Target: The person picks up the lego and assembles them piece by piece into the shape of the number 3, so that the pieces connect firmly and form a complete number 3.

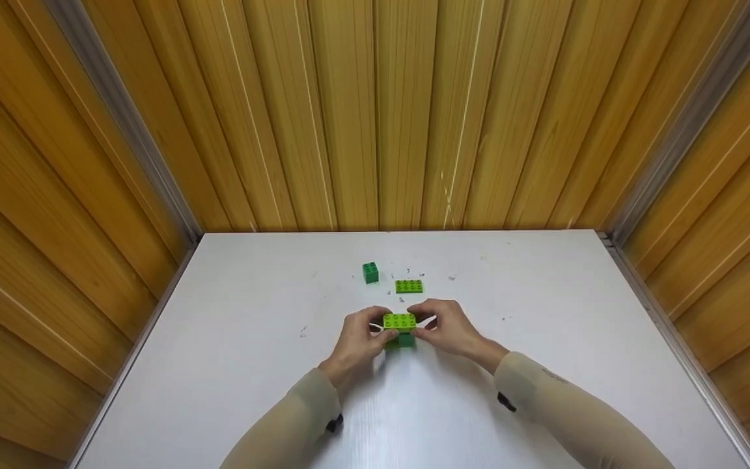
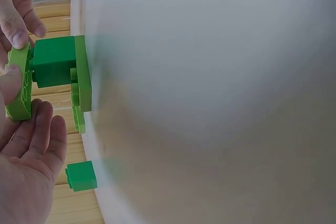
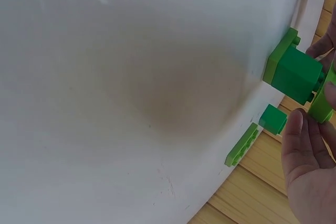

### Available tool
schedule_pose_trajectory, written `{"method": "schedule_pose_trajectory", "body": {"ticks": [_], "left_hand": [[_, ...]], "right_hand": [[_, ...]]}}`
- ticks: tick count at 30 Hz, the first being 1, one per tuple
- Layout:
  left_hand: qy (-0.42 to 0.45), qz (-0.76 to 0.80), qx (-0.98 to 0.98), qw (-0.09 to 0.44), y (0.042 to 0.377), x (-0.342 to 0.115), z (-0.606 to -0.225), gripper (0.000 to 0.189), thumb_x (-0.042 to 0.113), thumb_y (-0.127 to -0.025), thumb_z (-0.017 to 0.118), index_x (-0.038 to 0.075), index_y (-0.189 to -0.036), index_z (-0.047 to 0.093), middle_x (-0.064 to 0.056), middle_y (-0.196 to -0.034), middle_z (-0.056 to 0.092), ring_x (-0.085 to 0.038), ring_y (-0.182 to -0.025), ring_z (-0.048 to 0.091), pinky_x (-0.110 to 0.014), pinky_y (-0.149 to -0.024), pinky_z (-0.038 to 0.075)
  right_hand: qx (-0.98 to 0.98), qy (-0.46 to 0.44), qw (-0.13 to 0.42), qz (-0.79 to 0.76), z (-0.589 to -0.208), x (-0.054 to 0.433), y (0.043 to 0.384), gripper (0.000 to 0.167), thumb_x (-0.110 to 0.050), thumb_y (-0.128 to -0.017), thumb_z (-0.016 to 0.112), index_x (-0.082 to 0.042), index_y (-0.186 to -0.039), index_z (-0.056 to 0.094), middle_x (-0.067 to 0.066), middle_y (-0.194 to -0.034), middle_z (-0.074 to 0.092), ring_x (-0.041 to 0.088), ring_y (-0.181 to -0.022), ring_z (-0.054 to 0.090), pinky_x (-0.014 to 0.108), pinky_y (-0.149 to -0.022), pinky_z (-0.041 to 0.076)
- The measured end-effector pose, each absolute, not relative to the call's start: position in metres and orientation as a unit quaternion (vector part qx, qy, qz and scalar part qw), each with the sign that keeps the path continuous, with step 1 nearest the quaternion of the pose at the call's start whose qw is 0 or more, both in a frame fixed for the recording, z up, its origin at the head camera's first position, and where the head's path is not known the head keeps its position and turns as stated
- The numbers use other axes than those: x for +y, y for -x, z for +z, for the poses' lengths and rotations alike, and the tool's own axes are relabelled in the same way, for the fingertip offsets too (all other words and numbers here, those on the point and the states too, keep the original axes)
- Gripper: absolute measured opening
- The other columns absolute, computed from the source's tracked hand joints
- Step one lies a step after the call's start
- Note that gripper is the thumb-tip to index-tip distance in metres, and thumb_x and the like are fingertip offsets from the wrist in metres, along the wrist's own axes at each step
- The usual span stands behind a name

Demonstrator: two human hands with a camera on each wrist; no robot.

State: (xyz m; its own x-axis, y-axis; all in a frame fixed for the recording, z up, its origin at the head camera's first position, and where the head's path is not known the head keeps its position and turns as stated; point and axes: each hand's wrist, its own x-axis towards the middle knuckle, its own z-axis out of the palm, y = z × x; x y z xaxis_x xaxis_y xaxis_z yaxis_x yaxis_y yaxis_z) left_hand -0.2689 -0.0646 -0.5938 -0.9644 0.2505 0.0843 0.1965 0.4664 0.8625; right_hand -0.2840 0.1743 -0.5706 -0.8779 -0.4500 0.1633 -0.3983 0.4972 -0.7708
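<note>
Lime handheld brick (image 1: pixel 399 322); illegible sleeve marking (image 1: pixel 553 375)

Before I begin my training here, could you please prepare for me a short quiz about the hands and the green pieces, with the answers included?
1. True or false: the left hand and the right hand both hold the upper light green brick.
2. In the head view, the loose dark green block is where, compared with the loose light green plate? A) to its left B) to its right C) on top of it
3. In the left wrist view, what shows between the upper light green brick and the supporting dark green block?

Key: 1. True. 2. A. 3. Studs.
</note>
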Motion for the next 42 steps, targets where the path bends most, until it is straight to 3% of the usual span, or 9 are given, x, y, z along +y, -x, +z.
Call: {"method": "schedule_pose_trajectory", "body": {"ticks": [12, 23, 35, 42], "left_hand": [[-0.121, 0.515, 0.848, 0.039, 0.267, -0.066, -0.597, 0.03, 0.013, -0.104, 0.081, 0.015, -0.134, 0.076, -0.002, -0.124, 0.08, -0.016, -0.112, 0.074, -0.037, -0.103, 0.066], [-0.129, 0.503, 0.854, 0.025, 0.268, -0.067, -0.6, 0.027, 0.012, -0.102, 0.083, 0.014, -0.129, 0.078, -0.002, -0.119, 0.081, -0.014, -0.106, 0.073, -0.038, -0.099, 0.066], [-0.125, 0.486, 0.864, 0.037, 0.27, -0.068, -0.596, 0.027, 0.017, -0.102, 0.083, 0.015, -0.129, 0.079, 0.0, -0.119, 0.081, -0.014, -0.106, 0.071, -0.041, -0.102, 0.064], [-0.131, 0.477, 0.868, 0.042, 0.273, -0.071, -0.594, 0.028, 0.019, -0.102, 0.084, 0.014, -0.129, 0.081, 0.0, -0.118, 0.081, -0.013, -0.104, 0.07, -0.043, -0.103, 0.063]], "right_hand": [[0.864, 0.238, 0.039, -0.441, -0.574, 0.173, 0.282, 0.04, -0.004, -0.099, 0.083, 0.004, -0.137, 0.075, 0.02, -0.133, 0.081, 0.038, -0.115, 0.081, 0.041, -0.092, 0.07], [0.868, 0.226, 0.031, -0.44, -0.576, 0.169, 0.283, 0.035, 0.0, -0.092, 0.084, -0.001, -0.127, 0.081, 0.017, -0.122, 0.084, 0.033, -0.107, 0.083, 0.049, -0.093, 0.07], [0.857, 0.23, 0.026, -0.46, -0.584, 0.172, 0.286, 0.034, -0.008, -0.095, 0.09, -0.002, -0.127, 0.083, 0.016, -0.12, 0.085, 0.032, -0.106, 0.084, 0.037, -0.09, 0.07], [0.854, 0.24, -0.001, -0.462, -0.588, 0.169, 0.285, 0.033, -0.007, -0.093, 0.091, -0.002, -0.126, 0.084, 0.014, -0.113, 0.086, 0.033, -0.103, 0.084, 0.043, -0.094, 0.07]]}}
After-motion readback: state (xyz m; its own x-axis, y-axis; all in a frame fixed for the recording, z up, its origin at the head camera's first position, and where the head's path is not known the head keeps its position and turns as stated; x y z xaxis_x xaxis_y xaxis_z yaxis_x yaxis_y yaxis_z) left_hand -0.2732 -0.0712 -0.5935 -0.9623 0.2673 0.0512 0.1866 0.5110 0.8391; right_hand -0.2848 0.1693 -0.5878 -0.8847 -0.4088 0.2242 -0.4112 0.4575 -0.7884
